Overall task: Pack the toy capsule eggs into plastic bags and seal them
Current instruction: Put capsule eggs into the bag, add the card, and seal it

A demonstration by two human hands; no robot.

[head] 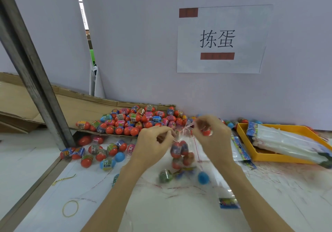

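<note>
clear plastic bag (pixel 181 152) hangs over the bench (pixel 179 213) with several capsule eggs (pixel 177 150) inside — thin, slippery film, light load. left hand (pixel 154 140) and right hand (pixel 212 132) each pinch its mouth; best hold is there, at the top edge.

Before you, red-orange capsule eggs (pixel 129 122) wear multicoloured printed wraps; one egg (pixel 203 177) is plain blue, the tray (pixel 280 157) yellow, the rubber band (pixel 70 208) yellow.
</note>
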